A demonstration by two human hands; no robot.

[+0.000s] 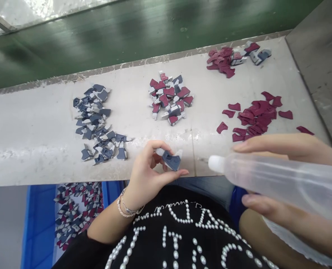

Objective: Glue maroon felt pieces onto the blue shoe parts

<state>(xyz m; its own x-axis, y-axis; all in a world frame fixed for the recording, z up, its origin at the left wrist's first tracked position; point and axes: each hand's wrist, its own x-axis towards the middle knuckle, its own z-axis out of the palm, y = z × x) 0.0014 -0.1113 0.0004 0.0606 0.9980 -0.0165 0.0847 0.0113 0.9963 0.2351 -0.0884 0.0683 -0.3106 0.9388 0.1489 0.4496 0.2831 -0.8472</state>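
Observation:
My left hand (150, 173) pinches a small slate-blue and white piece of cut material (168, 160) between thumb and fingers, just over the near edge of the white bench (42, 149). My right hand (269, 157) grips a translucent plastic squeeze bottle (269, 175) with a white tip (216, 164), which lies sideways and points left. Close ahead of my right hand lies a loose pile of maroon cut pieces (255, 117). Other heaps on the bench are slate-blue pieces (95, 119), mixed maroon and white pieces (168, 101), and a maroon and grey group (233, 59).
Below the bench at the left, a blue bin (38, 224) holds many mixed pieces. A green conveyor belt (98, 45) runs along the bench's far edge. A grey metal panel (319, 56) stands at the right end.

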